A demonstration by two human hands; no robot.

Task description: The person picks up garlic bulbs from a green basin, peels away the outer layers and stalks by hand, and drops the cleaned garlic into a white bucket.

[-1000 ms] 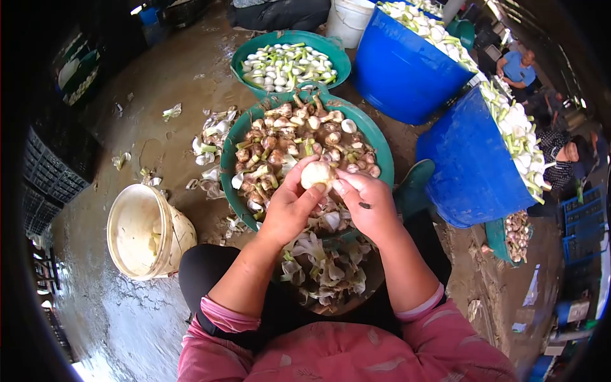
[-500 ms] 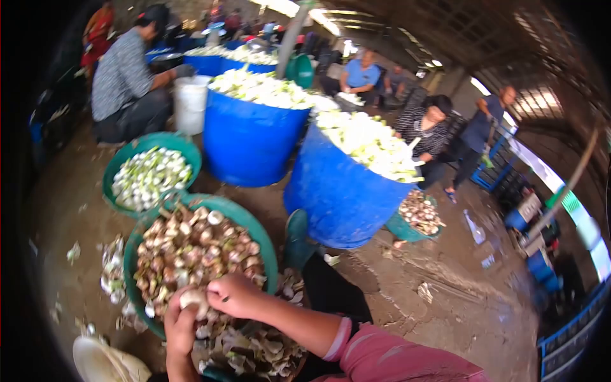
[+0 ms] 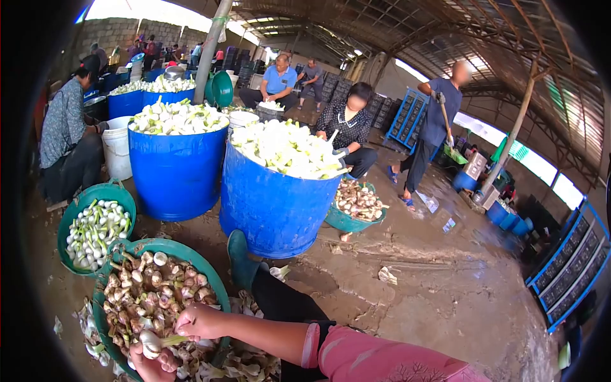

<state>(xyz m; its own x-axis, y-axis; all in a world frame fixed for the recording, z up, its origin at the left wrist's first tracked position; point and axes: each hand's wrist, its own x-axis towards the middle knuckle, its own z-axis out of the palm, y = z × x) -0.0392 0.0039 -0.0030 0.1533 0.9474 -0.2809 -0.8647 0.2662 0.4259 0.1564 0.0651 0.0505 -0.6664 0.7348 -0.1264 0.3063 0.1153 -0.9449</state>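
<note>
My left hand point(image 3: 153, 368) is at the bottom left, its fingers wrapped round a white peeled garlic bulb point(image 3: 151, 344) with a pale green stem. Beside the stem, my right hand point(image 3: 200, 321) is closed in a pinch; a small dark thing shows at its fingers, too small to make out. Both hands are over the near side of a green basin point(image 3: 219, 286) full of brownish unpeeled garlic point(image 3: 153, 293). Loose peelings point(image 3: 245, 366) lie below and beside it.
Farther left, another green basin point(image 3: 124, 197) holds white bulbs. Two blue tubs point(image 3: 172, 172) point(image 3: 273, 210) heaped with garlic stand ahead. One person point(image 3: 349, 124) sits behind the right tub; another point(image 3: 439, 114) stands with a long-handled tool. A blue rack point(image 3: 569, 270) is at the right.
The view has shifted, showing more of the hall. The garlic bulb's green stem now shows between my hands. The standing person now holds a tool upright.
</note>
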